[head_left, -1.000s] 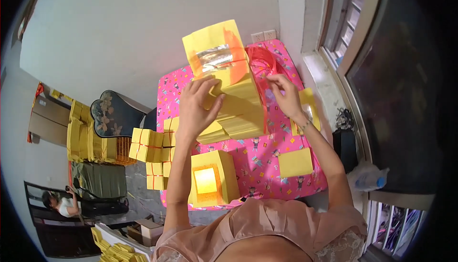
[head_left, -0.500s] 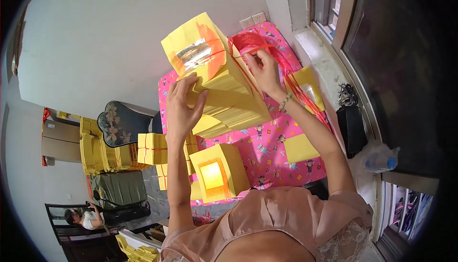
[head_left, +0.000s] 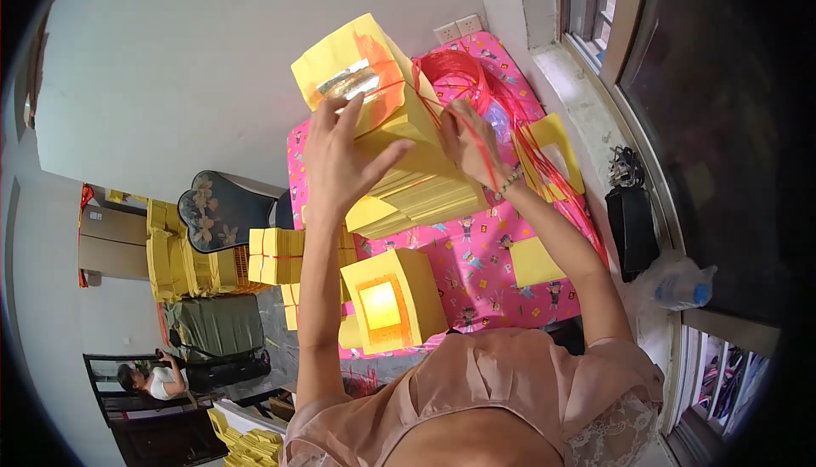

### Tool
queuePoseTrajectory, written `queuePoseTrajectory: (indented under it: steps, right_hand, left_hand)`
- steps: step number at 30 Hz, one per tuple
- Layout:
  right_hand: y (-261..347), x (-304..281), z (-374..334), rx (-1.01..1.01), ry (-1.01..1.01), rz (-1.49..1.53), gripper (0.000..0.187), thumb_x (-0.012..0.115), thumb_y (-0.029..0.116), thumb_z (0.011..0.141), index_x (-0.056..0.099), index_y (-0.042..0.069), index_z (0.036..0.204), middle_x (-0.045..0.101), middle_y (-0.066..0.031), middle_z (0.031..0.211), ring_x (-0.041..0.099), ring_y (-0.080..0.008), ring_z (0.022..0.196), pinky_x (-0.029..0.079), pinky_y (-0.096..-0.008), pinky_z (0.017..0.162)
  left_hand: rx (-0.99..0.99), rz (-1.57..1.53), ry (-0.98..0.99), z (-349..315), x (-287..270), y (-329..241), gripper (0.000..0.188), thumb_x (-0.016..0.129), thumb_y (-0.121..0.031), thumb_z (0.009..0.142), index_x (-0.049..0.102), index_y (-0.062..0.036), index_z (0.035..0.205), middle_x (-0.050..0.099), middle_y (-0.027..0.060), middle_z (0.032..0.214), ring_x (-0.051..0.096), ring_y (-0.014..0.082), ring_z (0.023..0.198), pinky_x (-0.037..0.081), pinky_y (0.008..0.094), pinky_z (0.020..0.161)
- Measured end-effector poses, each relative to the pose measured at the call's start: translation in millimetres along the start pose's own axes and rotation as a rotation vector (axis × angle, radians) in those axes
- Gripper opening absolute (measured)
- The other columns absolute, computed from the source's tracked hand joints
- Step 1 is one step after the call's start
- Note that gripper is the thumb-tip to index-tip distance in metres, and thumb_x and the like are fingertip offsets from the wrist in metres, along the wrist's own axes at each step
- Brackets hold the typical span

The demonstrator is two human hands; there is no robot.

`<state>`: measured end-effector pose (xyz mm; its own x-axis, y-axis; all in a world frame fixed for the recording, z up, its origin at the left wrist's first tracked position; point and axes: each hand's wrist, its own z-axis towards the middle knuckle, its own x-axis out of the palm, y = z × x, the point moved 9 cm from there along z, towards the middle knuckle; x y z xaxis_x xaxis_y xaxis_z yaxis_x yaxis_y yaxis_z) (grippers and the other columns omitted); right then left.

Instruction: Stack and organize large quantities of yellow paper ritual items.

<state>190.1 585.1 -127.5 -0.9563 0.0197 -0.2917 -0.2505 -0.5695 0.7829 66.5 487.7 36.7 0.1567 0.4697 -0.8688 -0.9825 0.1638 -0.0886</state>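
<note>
A tall stack of yellow paper (head_left: 425,140) stands on the pink patterned table, its top sheet marked with an orange patch and a silver foil rectangle. Red plastic string (head_left: 392,87) crosses the top and runs down the right side. My left hand (head_left: 344,152) is open at the near left edge of the top, thumb and fingers spread. Beside the stack's right side, my right hand (head_left: 469,140) is closed on the red string, and a strand passes over its back. Its fingertips are partly hidden.
Loose red string (head_left: 455,66) lies coiled behind my right hand. A smaller yellow paper stack (head_left: 416,293) stands nearer me on the pink table (head_left: 476,271). Tied yellow bundles (head_left: 276,254) and a dark flowered chair (head_left: 208,216) are at left. A bagged bottle (head_left: 684,288) sits by the window.
My right hand has come nearer and lower along the stack, and a red strand now lies over it. My left hand has shifted right, its fingers wider apart.
</note>
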Motion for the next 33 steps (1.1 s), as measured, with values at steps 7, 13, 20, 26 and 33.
queuePoseTrajectory:
  steps: [7, 13, 20, 26, 33]
  right_hand:
    - [-3, 1, 2, 0.085, 0.131, 0.159, 0.009, 0.059, 0.007, 0.088, 0.056, 0.002, 0.095, 0.064, -0.0141, 0.090, 0.064, -0.0338, 0.084, 0.051, -0.0421, 0.070]
    - [-1, 0, 5, -0.077, 0.114, -0.053, 0.012, 0.060, 0.008, 0.088, 0.058, 0.001, 0.098, 0.065, -0.0142, 0.089, 0.065, -0.0331, 0.084, 0.052, -0.0410, 0.071]
    - [-3, 1, 7, -0.063, 0.129, 0.124, 0.013, 0.060, 0.012, 0.089, 0.062, 0.002, 0.098, 0.067, -0.0158, 0.091, 0.067, -0.0330, 0.083, 0.053, -0.0417, 0.071]
    - [7, -3, 10, -0.105, 0.176, 0.031, 0.019, 0.059, 0.014, 0.090, 0.068, 0.003, 0.101, 0.069, -0.0156, 0.090, 0.068, -0.0314, 0.081, 0.054, -0.0405, 0.070]
    - [0, 0, 12, -0.063, 0.221, -0.027, 0.019, 0.060, 0.014, 0.089, 0.069, 0.003, 0.101, 0.070, -0.0160, 0.084, 0.069, -0.0308, 0.075, 0.054, -0.0392, 0.067]
  left_hand:
    - [0.093, 0.065, -0.019, 11, 12, 1, 0.070, 0.087, -0.051, 0.056, 0.071, 0.0000, 0.101, 0.059, 0.0128, 0.116, 0.056, 0.0313, 0.104, 0.049, 0.0420, 0.087]
    - [0.140, 0.001, -0.039, 13, 12, 0, 0.066, 0.090, -0.042, 0.054, 0.072, 0.0000, 0.103, 0.062, 0.0131, 0.122, 0.058, 0.0312, 0.111, 0.048, 0.0429, 0.094]
    - [0.010, -0.147, 0.016, 8, 21, 13, 0.067, 0.089, -0.037, 0.058, 0.069, 0.0011, 0.109, 0.066, 0.0145, 0.117, 0.063, 0.0286, 0.107, 0.051, 0.0388, 0.092]
    - [0.014, -0.153, -0.003, 5, 23, 16, 0.066, 0.089, -0.035, 0.058, 0.069, 0.0012, 0.110, 0.067, 0.0144, 0.114, 0.064, 0.0278, 0.104, 0.051, 0.0376, 0.091]
    - [0.014, -0.161, -0.014, 4, 23, 13, 0.066, 0.089, -0.034, 0.058, 0.069, 0.0014, 0.110, 0.067, 0.0145, 0.114, 0.064, 0.0281, 0.104, 0.051, 0.0378, 0.091]
